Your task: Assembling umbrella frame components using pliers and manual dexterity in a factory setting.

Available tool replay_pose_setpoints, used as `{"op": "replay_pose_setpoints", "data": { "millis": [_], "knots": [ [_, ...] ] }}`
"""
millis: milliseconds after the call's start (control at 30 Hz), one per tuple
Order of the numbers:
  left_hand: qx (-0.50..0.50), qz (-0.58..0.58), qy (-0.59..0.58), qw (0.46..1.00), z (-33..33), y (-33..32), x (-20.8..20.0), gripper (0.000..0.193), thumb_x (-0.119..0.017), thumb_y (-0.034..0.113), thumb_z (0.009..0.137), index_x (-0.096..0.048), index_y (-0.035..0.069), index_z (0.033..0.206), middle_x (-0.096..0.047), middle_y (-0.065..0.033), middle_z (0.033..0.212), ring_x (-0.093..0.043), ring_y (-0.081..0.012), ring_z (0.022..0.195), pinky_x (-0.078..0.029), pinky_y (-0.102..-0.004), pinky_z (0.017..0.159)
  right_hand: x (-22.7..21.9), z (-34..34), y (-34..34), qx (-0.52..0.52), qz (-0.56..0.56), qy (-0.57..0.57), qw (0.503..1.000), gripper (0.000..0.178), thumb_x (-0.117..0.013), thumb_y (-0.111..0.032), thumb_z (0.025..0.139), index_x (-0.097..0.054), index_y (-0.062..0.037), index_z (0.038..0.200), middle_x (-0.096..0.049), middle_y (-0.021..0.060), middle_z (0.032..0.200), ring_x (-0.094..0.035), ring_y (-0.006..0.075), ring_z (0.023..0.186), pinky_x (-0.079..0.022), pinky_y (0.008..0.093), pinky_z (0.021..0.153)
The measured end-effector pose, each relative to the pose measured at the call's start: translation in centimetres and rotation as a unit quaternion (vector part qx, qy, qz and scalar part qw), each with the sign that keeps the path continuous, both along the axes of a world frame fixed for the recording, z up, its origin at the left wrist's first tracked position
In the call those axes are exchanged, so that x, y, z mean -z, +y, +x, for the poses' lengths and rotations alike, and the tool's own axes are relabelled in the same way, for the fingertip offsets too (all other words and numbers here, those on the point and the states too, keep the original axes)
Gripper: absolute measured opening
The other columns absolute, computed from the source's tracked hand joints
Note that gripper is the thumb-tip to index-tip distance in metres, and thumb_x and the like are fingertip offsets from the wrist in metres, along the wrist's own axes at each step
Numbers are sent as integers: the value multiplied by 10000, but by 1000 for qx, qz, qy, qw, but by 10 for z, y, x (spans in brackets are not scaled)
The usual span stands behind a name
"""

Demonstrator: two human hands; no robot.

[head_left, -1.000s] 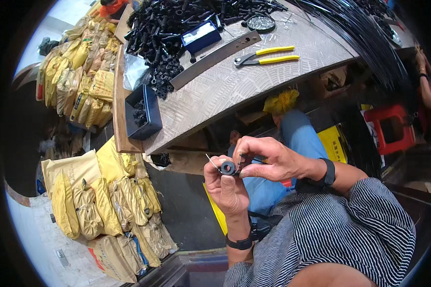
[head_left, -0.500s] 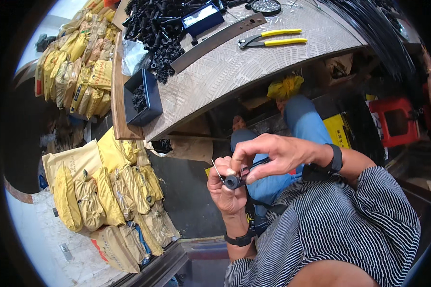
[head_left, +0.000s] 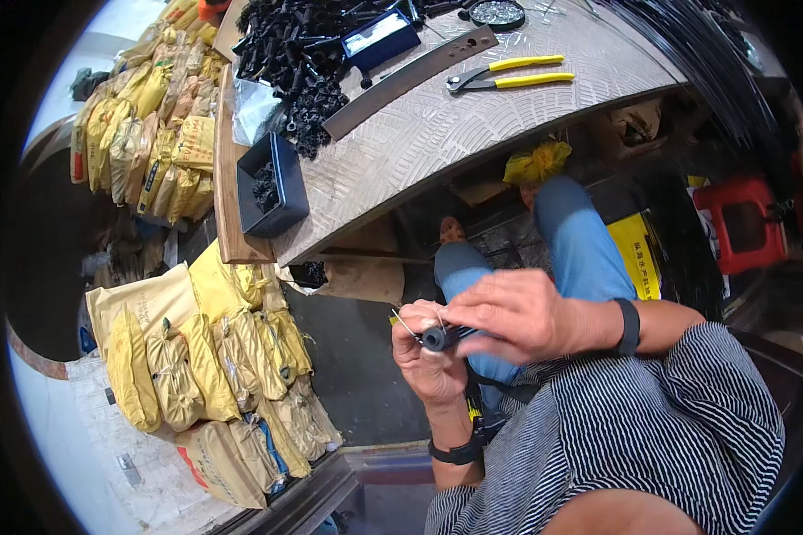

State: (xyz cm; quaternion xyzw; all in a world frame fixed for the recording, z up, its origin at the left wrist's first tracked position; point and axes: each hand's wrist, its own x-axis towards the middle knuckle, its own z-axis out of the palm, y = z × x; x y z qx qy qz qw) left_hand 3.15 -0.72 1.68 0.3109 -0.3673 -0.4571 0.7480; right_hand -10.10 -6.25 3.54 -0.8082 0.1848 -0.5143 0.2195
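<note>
Above my lap, my left hand (head_left: 430, 370) is closed around a short black tube (head_left: 434, 339) whose round, hollow end faces up toward me. A thin metal pin (head_left: 405, 326) sticks out past the left fingers beside the tube. My right hand (head_left: 531, 314) is closed over the tube's other side, its fingers bent across it and its thumb below, slightly blurred. It hides most of the tube's length.
The worktable (head_left: 401, 160) ahead holds piles of black parts (head_left: 285, 45), yellow-handled pliers (head_left: 517, 73), a metal bar (head_left: 401, 85) and a dark blue bin (head_left: 285, 192). Yellow sacks (head_left: 214, 366) are stacked at left. A red stool (head_left: 745, 259) stands at right.
My right hand has turned over, its back now upward and its fingers laid across the black tube instead of pinching above it. My left hand keeps its hold on the tube.
</note>
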Motion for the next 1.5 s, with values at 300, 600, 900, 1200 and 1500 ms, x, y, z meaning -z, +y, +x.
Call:
{"op": "replay_pose_setpoints", "data": {
  "millis": [300, 600, 900, 1200, 1500],
  "knots": [
    [-8, 21, 10, 1000, -1, 6, 5, 279, -641, 183, 798, -502, 35, 989, -494, -49, 929, -483, -158, 896, -398, -286, 809, -1, 10, 5, 43, 10, 4, 999, 355, -661, -82, 649, -575, 29, 976, -594, 122, 794, -601, 229, 656, -480, 296, 533],
    [-158, 145, -169, 962, -15, 10, 9, 383, -505, 145, 896, -411, -42, 1216, -535, -104, 1089, -530, -152, 965, -432, -290, 858, 3, 16, -5, -25, 159, 14, 987, 318, -638, -86, 667, -526, -3, 952, -527, 115, 798, -556, 261, 624, -463, 312, 521],
    [-75, 73, -127, 986, 0, 29, -18, 477, -567, 115, 849, -385, -60, 1254, -535, -202, 1161, -540, -243, 1050, -401, -354, 918, 31, 4, 8, -37, 31, -66, 997, 370, -692, -60, 660, -560, -20, 1003, -553, 103, 931, -594, 231, 725, -496, 292, 586],
    [-51, 9, -378, 924, 15, 24, -32, 398, -715, 167, 709, -546, 4, 1031, -647, -128, 964, -568, -237, 1017, -186, -470, 1046, 39, 4, 5, -129, 62, -42, 989, 321, -632, 26, 652, -585, 13, 969, -582, 118, 832, -583, 248, 684, -471, 312, 556],
    [7, -49, -404, 913, 3, -3, -30, 306, -789, 305, 571, -615, 116, 738, -592, 58, 694, -501, -174, 817, -229, -491, 1007, 37, -14, -8, -247, 155, -63, 954, 182, -631, -20, 723, -619, 7, 903, -615, 126, 835, -610, 274, 756, -501, 320, 652]
  ]
}}
